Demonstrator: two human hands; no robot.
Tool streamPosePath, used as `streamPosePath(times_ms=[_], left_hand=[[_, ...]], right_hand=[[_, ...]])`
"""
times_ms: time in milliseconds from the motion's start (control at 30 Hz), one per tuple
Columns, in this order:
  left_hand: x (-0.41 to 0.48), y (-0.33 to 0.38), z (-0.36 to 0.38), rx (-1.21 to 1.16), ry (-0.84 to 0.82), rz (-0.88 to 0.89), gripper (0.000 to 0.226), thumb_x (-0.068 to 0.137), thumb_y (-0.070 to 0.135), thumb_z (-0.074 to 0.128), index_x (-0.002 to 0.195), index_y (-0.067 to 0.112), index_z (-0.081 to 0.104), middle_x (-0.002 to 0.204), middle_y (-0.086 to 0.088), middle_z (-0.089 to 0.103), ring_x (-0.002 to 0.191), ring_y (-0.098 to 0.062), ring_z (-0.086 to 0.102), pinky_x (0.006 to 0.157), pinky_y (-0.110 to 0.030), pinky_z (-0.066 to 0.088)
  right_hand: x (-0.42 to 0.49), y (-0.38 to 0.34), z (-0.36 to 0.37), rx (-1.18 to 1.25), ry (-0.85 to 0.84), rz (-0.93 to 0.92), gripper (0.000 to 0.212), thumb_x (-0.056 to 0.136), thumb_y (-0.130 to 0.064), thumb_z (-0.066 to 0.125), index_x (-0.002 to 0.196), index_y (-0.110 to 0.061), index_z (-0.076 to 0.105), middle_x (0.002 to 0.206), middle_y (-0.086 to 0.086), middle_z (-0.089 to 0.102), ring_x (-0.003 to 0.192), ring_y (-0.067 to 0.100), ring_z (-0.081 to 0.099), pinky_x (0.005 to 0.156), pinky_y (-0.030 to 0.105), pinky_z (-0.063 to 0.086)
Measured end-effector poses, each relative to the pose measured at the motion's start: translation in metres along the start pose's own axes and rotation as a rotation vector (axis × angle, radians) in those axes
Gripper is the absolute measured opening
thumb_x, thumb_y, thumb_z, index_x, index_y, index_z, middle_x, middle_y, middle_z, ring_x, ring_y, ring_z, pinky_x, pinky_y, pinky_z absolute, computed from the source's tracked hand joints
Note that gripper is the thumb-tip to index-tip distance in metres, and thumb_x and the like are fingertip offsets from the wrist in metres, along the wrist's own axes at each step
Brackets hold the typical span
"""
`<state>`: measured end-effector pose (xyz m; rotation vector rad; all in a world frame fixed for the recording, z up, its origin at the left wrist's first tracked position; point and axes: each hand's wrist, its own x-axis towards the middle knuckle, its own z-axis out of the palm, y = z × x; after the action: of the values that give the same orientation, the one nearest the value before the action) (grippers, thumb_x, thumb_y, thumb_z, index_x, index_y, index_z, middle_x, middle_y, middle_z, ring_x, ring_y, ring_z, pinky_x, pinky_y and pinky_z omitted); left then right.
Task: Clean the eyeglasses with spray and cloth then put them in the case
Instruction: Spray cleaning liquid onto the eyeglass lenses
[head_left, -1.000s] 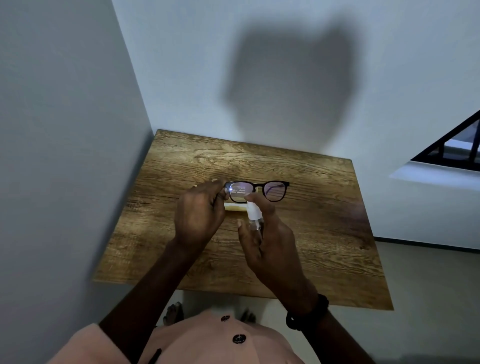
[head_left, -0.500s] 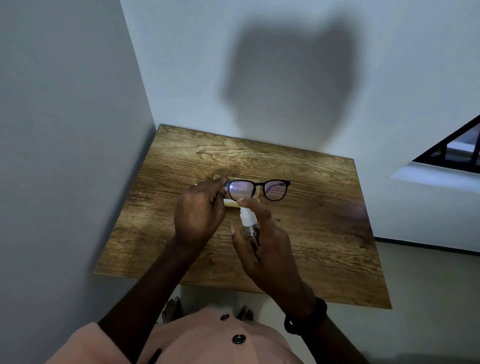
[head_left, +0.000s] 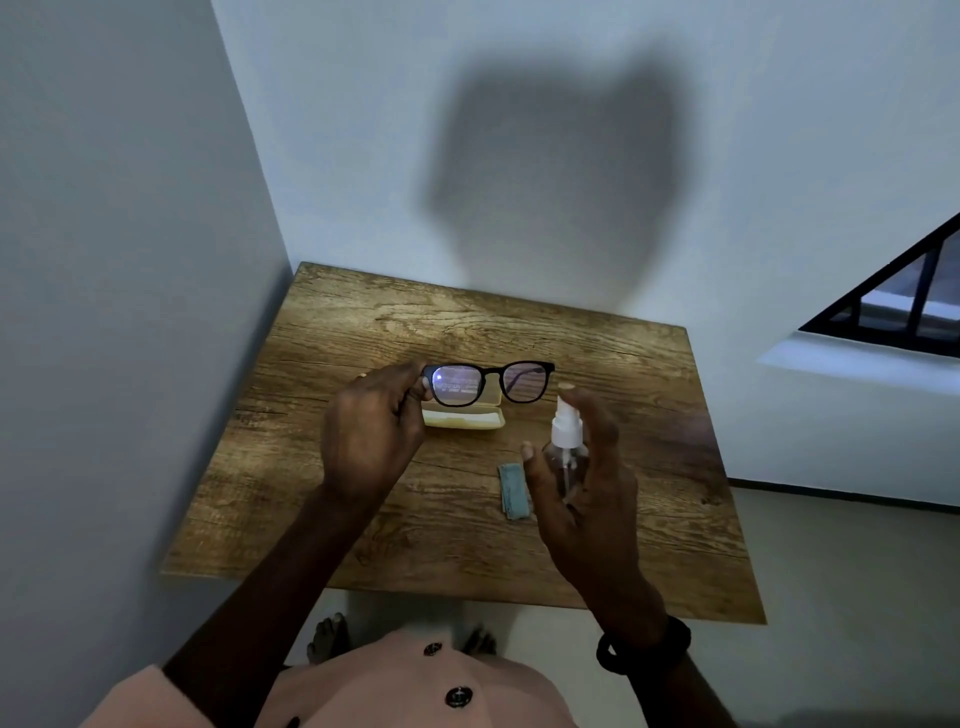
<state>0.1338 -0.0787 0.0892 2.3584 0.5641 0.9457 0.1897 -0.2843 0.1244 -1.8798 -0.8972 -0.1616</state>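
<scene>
My left hand (head_left: 371, 436) pinches the left end of the black-framed eyeglasses (head_left: 488, 382) and holds them upright above the wooden table (head_left: 363, 509). In my right hand (head_left: 587, 488) is a small clear spray bottle (head_left: 566, 447) with a white nozzle; my index finger lies on the nozzle top. The bottle is to the right of and below the glasses, apart from them. A pale yellow case (head_left: 462, 418) lies open on the table behind the glasses. A folded light blue cloth (head_left: 514, 491) lies flat just left of my right hand.
The table stands in a corner, with a wall (head_left: 114, 312) along its left side and another behind it. A barred window opening (head_left: 904, 306) is at the far right. My bare feet (head_left: 327, 636) show under the table's near edge.
My right hand has carried the spray bottle to the right and away from the glasses, uncovering the cloth and more of the case. The left hand kept the glasses nearly in place.
</scene>
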Motion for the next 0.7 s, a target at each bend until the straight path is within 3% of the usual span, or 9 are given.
streamPosePath(times_ms=[100, 333, 533, 700], left_hand=[[0.002, 0.0001, 0.0017, 0.01, 0.001, 0.01, 0.021, 0.096, 0.01, 0.059, 0.106, 0.012, 0.077, 0.084, -0.001, 0.076, 0.068, -0.017, 0.066, 0.062, -0.021, 0.033], [0.0023, -0.0024, 0.0061, 0.037, -0.018, -0.024, 0.023, 0.097, 0.016, 0.059, 0.11, 0.013, 0.077, 0.087, -0.003, 0.077, 0.071, -0.02, 0.069, 0.062, -0.022, 0.036], [0.0025, 0.0009, 0.0026, 0.037, -0.015, 0.004, 0.016, 0.094, 0.005, 0.064, 0.099, 0.015, 0.076, 0.078, 0.001, 0.073, 0.063, -0.016, 0.064, 0.055, -0.028, 0.04], [0.0, -0.0001, 0.0025, 0.021, -0.015, 0.014, 0.019, 0.093, 0.003, 0.065, 0.104, 0.013, 0.077, 0.08, 0.001, 0.075, 0.064, -0.016, 0.066, 0.055, -0.027, 0.043]], right_hand=[[-0.0007, 0.0002, 0.0024, -0.007, -0.024, 0.019, 0.054, 0.099, -0.03, 0.057, 0.136, -0.057, 0.029, 0.083, -0.005, 0.06, 0.06, 0.017, 0.065, 0.051, 0.038, 0.054], [-0.0043, -0.002, 0.0052, 0.0, -0.018, 0.032, 0.051, 0.098, -0.034, 0.056, 0.135, -0.057, 0.03, 0.085, -0.002, 0.06, 0.06, 0.02, 0.066, 0.052, 0.043, 0.056], [-0.0026, -0.0027, 0.0028, 0.015, -0.006, -0.003, 0.059, 0.098, -0.03, 0.058, 0.138, -0.059, 0.027, 0.084, -0.005, 0.06, 0.061, 0.016, 0.066, 0.051, 0.037, 0.055], [-0.0018, -0.0029, 0.004, 0.023, -0.005, 0.002, 0.057, 0.098, -0.03, 0.057, 0.137, -0.059, 0.028, 0.086, -0.006, 0.06, 0.062, 0.015, 0.065, 0.051, 0.035, 0.055]])
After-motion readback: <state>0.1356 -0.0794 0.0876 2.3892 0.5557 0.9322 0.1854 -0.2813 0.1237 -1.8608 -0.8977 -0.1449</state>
